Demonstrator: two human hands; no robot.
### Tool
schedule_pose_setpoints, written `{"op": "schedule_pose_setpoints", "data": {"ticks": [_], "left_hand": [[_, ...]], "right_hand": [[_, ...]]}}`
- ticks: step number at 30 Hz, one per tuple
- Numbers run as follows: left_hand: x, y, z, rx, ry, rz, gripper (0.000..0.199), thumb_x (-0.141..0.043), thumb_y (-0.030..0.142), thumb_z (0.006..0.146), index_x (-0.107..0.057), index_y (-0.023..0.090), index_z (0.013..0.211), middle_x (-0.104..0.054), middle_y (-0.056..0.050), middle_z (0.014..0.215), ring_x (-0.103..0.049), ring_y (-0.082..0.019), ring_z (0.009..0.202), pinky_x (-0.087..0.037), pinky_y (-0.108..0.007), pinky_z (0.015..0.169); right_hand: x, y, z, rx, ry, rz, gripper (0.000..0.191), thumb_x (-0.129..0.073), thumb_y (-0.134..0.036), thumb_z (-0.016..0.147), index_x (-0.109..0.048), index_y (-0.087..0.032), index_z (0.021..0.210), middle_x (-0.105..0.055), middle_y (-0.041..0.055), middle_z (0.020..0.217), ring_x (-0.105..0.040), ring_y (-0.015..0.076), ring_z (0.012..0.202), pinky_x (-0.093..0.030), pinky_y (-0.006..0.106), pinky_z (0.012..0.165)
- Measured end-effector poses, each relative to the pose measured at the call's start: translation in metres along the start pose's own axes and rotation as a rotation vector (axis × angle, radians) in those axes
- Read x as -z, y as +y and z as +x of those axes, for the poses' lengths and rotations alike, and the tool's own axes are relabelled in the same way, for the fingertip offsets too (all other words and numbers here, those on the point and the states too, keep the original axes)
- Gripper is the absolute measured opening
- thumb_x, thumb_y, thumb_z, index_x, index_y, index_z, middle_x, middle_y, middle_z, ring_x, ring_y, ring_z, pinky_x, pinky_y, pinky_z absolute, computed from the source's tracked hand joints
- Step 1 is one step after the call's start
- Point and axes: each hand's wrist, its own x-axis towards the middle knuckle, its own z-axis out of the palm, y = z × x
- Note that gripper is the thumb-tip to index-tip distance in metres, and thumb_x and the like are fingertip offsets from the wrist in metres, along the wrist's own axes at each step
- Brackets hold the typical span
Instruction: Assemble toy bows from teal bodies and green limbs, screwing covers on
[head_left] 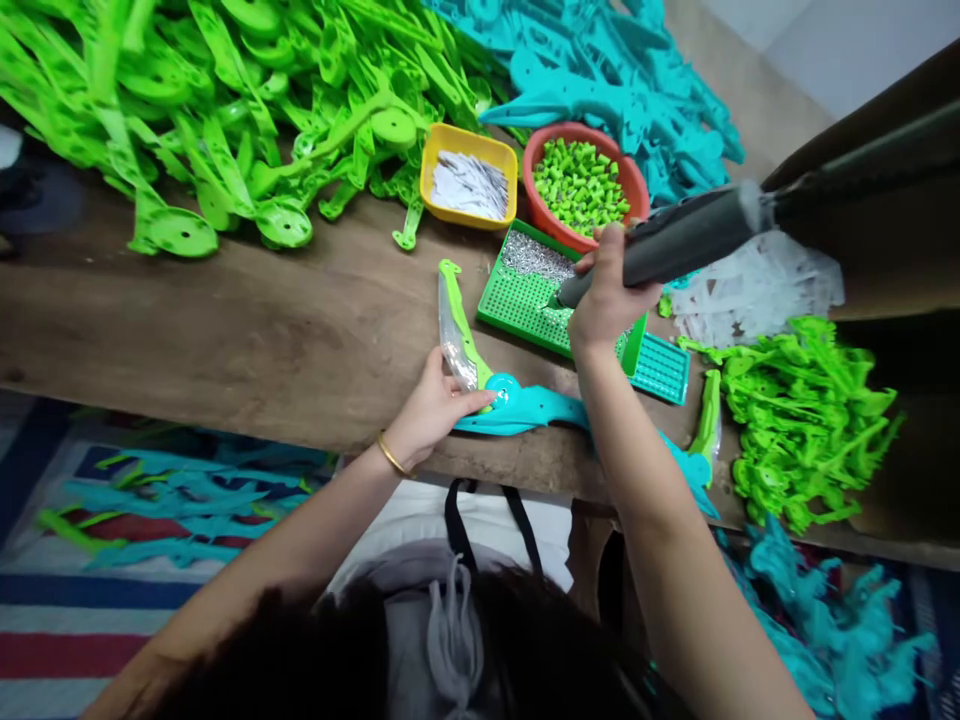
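My left hand (442,400) pinches the near end of a green arm piece with a clear blade (459,330), where it meets the round joint of a blue plastic part (525,408) lying along the table's front edge. My right hand (609,295) is wrapped round a dark grey electric screwdriver (682,240). The tool's tip points down into a green perforated tray (525,300) with small silver screws at its back. My right forearm hides part of the blue part, whose right end carries another green piece (707,415).
Behind the tray stand a yellow bowl (429,190) of thin metal pins and a red bowl (639,190) of small green pieces. Green parts (187,120) heap at the back left, blue parts (600,70) behind, green parts (802,420) and clear pieces (757,290) at the right.
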Motion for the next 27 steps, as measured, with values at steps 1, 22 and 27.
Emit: {"op": "schedule_pose_setpoints", "data": {"ticks": [1, 22, 27], "left_hand": [[0.0, 0.0, 0.0, 0.002, 0.0, -0.002, 0.082, -0.089, 0.022, 0.049, -0.04, 0.02, 0.114, -0.073, 0.0, 0.081, -0.069, -0.015, 0.068, -0.057, -0.024, 0.062], [0.002, -0.006, 0.001, -0.069, -0.06, -0.093, 0.071, -0.084, 0.034, 0.062, -0.041, 0.021, 0.117, -0.071, 0.002, 0.078, -0.07, -0.017, 0.067, -0.056, -0.028, 0.064], [0.002, -0.005, -0.001, -0.078, -0.051, -0.08, 0.068, -0.083, 0.03, 0.062, -0.043, 0.02, 0.116, -0.071, 0.001, 0.08, -0.068, -0.015, 0.067, -0.054, -0.025, 0.064]], "right_hand": [[0.001, 0.008, -0.002, 0.007, -0.011, -0.017, 0.022, -0.059, -0.042, 0.087, -0.053, -0.025, 0.1, -0.053, -0.0024, 0.084, -0.056, 0.0077, 0.052, -0.05, 0.026, 0.051], [0.018, -0.111, -0.086, -0.122, -0.285, 0.072, 0.025, -0.063, -0.045, 0.085, -0.055, -0.034, 0.106, -0.062, -0.0047, 0.086, -0.055, 0.0082, 0.049, -0.051, 0.027, 0.046], [0.02, -0.1, -0.106, -0.106, -0.36, 0.069, 0.032, -0.064, -0.048, 0.085, -0.052, -0.034, 0.11, -0.061, -0.0027, 0.086, -0.059, 0.0109, 0.057, -0.055, 0.029, 0.052]]}}
